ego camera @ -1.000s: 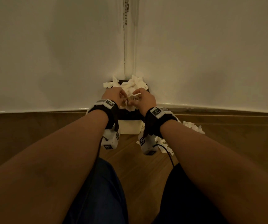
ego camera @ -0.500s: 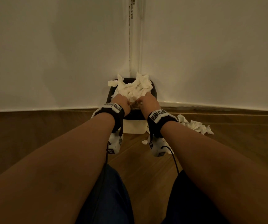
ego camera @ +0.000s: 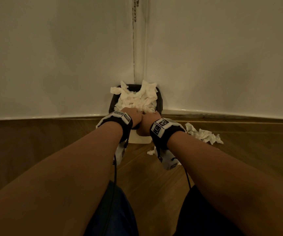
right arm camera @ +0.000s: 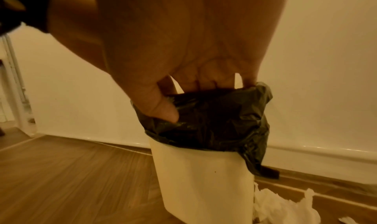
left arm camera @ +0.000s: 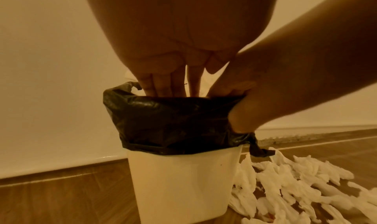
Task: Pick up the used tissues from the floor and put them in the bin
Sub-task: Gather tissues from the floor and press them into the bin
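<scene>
A cream bin (ego camera: 140, 139) with a black liner (left arm camera: 173, 122) stands in the wall corner, heaped with white tissues (ego camera: 137, 99). My left hand (ego camera: 134, 115) reaches into the near side of the heap with straight fingers (left arm camera: 175, 85) that point down past the rim. Right beside it, my right hand (ego camera: 148, 117) also has its fingers inside the bin, while its thumb (right arm camera: 165, 111) lies outside on the liner. Both sets of fingertips are hidden inside the bin. More crumpled tissues (ego camera: 203, 135) lie on the floor to the right of the bin.
A small tissue scrap (ego camera: 151, 152) lies on the wooden floor (ego camera: 154, 176) in front of the bin. White walls (ego camera: 52, 57) close in behind and on both sides. My knees are at the bottom of the head view. A chain (ego camera: 135, 9) hangs in the corner.
Both hands have gone from pinching tissue above the heap to pushing down into the bin's near side. The heap now sits lower.
</scene>
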{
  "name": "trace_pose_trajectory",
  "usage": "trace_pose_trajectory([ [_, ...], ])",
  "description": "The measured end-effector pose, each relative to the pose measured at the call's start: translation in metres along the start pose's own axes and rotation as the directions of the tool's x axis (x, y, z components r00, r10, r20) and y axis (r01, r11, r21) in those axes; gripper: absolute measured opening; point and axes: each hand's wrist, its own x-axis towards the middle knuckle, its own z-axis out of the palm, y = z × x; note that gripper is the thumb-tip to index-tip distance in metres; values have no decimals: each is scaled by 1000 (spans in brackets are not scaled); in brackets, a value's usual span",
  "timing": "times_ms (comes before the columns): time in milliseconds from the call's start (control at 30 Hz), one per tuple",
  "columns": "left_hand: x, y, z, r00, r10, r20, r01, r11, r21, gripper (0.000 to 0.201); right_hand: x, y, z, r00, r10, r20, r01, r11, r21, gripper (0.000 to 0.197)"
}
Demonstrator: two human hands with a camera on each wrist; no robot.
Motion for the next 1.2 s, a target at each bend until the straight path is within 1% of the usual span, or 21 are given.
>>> trace_pose_trajectory([
  [67, 1, 5, 1, 1000, -17, -1, 17, 1000, -9, 36, 6, 3, 2, 1000, -9, 27, 9, 1000, -15, 64],
  [133, 6, 6, 7, 1000, -11, 19, 12, 1000, -18, 40, 10, 5, 4, 1000, -8, 5, 8, 1000, -18, 61],
  [200, 7, 5, 10, 998, -22, 59, 24, 999, -27, 46, 13, 5, 5, 1000, 14, 0, -14, 1000, -10, 63],
  [267, 7, 5, 11, 994, -60, 93, 69, 993, -98, 52, 15, 4, 5, 999, 51, 20, -51, 999, 8, 67],
  [333, 6, 6, 11, 994, -31, 100, 38, 997, -72, 52, 17, 5, 5, 997, 67, 42, -69, 996, 50, 73],
  [400, 0, 9, 8, 993, -5, 121, 5, 1000, -3, 45, 15, 8, 4, 998, 46, 46, -49, 996, 75, 71],
  [500, -11, 8, 2, 998, 37, 50, -41, 997, 66, 42, -4, 14, -8, 999, 5, 45, -7, 998, 54, 53],
  [567, -16, 3, -5, 996, 86, 8, -86, 990, 114, 44, -16, 21, -17, 1000, 2, 29, -5, 995, 103, 40],
  [600, -20, 2, -9, 996, 84, -4, -83, 989, 123, 45, -22, 24, -22, 1000, -4, 10, 2, 992, 129, 37],
  [633, -25, 2, -15, 997, 70, -22, -67, 992, 111, 46, -29, 26, -26, 1000, -5, -13, 6, 989, 151, 37],
  [700, -31, 3, -24, 993, 72, -99, -66, 996, 63, 47, -44, 29, -35, 998, 8, -61, 3, 982, 186, 43],
  [733, -33, 5, -28, 987, 91, -134, -85, 995, 49, 48, -51, 29, -38, 996, 17, -82, 0, 980, 198, 45],
  [800, -38, 13, -36, 974, 148, -175, -134, 987, 86, 55, -67, 30, -42, 994, 32, -109, -10, 981, 195, 48],
  [867, -44, 25, -42, 967, 187, -173, -166, 978, 129, 62, -81, 31, -46, 991, 46, -127, -23, 983, 183, 50],
  [933, -49, 37, -47, 969, 200, -147, -182, 975, 125, 66, -95, 35, -48, 987, 55, -151, -29, 985, 168, 50],
  [1000, -53, 47, -49, 966, 203, -160, -188, 976, 106, 69, -107, 44, -50, 983, 70, -172, -40, 985, 168, 50],
  [1033, -57, 52, -51, 963, 202, -176, -186, 977, 105, 68, -113, 51, -50, 980, 88, -177, -56, 982, 179, 50],
  [1100, -62, 64, -54, 953, 219, -209, -199, 974, 112, 58, -123, 70, -49, 971, 140, -192, -100, 974, 204, 51],
  [1133, -61, 70, -52, 952, 236, -195, -219, 970, 104, 51, -127, 81, -48, 966, 169, -197, -124, 967, 221, 49],
  [1200, -59, 82, -45, 957, 277, -88, -268, 958, 96, 44, -133, 107, -40, 956, 232, -179, -178, 945, 274, 48],
])
